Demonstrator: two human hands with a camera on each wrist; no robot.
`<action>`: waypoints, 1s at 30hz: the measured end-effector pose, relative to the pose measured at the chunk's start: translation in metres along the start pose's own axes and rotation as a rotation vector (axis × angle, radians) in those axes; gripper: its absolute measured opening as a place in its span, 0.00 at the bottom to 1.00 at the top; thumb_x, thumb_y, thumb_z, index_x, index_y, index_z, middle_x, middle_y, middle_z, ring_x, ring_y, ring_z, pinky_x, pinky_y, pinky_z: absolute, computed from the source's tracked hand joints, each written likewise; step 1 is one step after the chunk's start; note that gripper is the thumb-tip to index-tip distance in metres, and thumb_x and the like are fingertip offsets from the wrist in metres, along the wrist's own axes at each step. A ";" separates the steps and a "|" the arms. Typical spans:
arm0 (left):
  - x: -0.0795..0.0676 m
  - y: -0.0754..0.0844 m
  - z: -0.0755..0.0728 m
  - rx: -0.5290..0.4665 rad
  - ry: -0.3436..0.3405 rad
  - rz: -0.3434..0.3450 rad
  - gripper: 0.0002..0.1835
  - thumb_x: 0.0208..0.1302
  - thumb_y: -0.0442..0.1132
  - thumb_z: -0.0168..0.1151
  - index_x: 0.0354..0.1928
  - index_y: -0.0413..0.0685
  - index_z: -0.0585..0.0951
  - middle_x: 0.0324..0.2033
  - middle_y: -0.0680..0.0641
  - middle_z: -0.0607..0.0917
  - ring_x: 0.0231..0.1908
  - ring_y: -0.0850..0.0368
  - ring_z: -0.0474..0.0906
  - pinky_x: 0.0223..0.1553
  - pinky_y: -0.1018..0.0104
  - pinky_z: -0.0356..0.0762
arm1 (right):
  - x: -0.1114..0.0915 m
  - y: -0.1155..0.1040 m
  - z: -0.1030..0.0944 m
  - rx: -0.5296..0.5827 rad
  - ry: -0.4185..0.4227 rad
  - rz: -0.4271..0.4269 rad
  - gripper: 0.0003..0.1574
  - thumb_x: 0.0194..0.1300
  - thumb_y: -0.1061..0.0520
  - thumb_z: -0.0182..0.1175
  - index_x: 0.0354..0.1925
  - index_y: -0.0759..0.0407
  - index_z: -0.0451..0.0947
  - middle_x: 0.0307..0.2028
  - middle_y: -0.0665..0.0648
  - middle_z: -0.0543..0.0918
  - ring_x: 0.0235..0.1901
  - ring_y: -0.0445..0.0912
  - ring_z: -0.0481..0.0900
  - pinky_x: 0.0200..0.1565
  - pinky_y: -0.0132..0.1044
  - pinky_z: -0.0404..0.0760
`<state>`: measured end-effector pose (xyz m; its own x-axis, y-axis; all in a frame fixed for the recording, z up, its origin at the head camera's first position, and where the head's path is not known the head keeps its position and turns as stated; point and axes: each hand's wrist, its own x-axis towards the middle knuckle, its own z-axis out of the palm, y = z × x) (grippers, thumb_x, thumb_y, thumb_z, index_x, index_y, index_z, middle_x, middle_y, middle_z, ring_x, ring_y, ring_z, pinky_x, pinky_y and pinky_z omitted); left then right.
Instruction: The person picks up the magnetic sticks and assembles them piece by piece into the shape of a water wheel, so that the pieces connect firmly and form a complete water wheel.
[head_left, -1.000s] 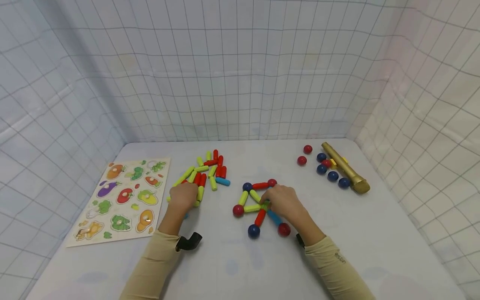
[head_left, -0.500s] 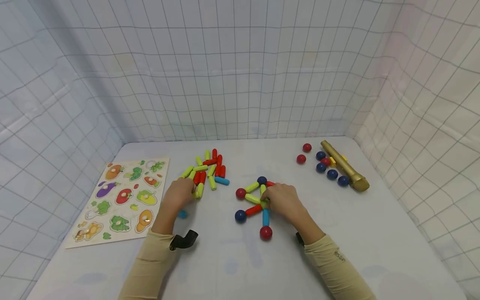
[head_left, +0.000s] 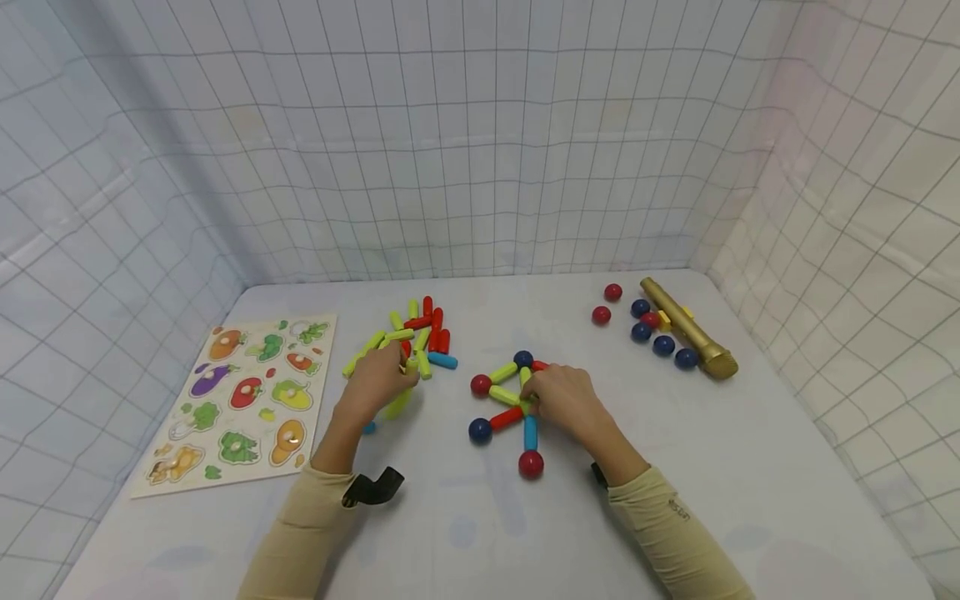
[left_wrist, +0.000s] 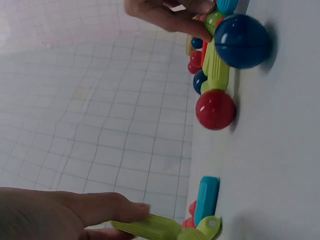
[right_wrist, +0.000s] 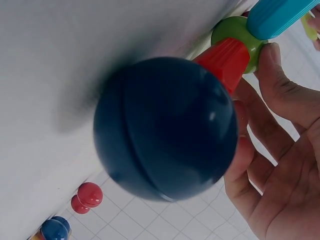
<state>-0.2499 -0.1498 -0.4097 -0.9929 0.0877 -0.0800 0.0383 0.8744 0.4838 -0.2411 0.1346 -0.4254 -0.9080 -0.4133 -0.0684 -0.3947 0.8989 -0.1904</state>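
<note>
My left hand (head_left: 377, 379) pinches a yellow-green magnetic rod (left_wrist: 147, 227) over the left pile of rods. Another yellow-green piece (left_wrist: 209, 227) meets or overlaps its far end in the left wrist view. My right hand (head_left: 564, 400) holds the green ball (right_wrist: 235, 30) at the hub of a flat ball-and-rod figure, thumb and fingers against it. From that hub run a red rod (head_left: 506, 418) to a dark blue ball (head_left: 480, 431), a light blue rod (head_left: 531, 433) to a red ball (head_left: 531, 464), and yellow-green rods (head_left: 504, 395). The right hand hides part of the figure.
Loose red rods (head_left: 437, 321), yellow-green rods and a light blue rod (head_left: 442, 361) lie at centre left. A vegetable puzzle board (head_left: 251, 392) is on the left. Dark blue balls (head_left: 663, 345), red balls (head_left: 601, 315) and a gold toy microphone (head_left: 690, 329) sit back right.
The figure has turned clockwise under my right hand, mostly in the first half second. My left hand has taken a yellow-green rod from the pile and shifted slightly right.
</note>
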 end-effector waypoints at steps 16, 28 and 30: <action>0.007 0.014 0.024 -0.130 -0.061 -0.086 0.20 0.66 0.45 0.58 0.50 0.37 0.67 0.23 0.47 0.73 0.19 0.57 0.70 0.22 0.71 0.67 | 0.000 -0.001 -0.002 0.020 -0.015 0.010 0.13 0.55 0.56 0.72 0.42 0.48 0.88 0.36 0.51 0.87 0.30 0.44 0.72 0.31 0.34 0.75; 0.005 0.033 0.056 -0.367 -0.224 -0.101 0.23 0.58 0.54 0.69 0.47 0.43 0.82 0.29 0.48 0.84 0.25 0.55 0.77 0.27 0.70 0.71 | 0.000 0.000 -0.002 0.017 -0.022 -0.004 0.13 0.56 0.56 0.72 0.42 0.48 0.88 0.37 0.50 0.88 0.32 0.44 0.73 0.33 0.35 0.76; 0.004 0.036 0.060 -0.368 -0.224 -0.118 0.24 0.58 0.55 0.68 0.46 0.43 0.82 0.27 0.49 0.84 0.24 0.55 0.76 0.26 0.70 0.70 | 0.000 -0.001 -0.002 0.015 -0.024 -0.004 0.13 0.56 0.56 0.72 0.42 0.48 0.88 0.38 0.50 0.88 0.32 0.44 0.74 0.34 0.36 0.77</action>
<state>-0.2460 -0.0893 -0.4454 -0.9377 0.1337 -0.3206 -0.1570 0.6601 0.7346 -0.2415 0.1341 -0.4232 -0.9028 -0.4202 -0.0914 -0.3958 0.8951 -0.2054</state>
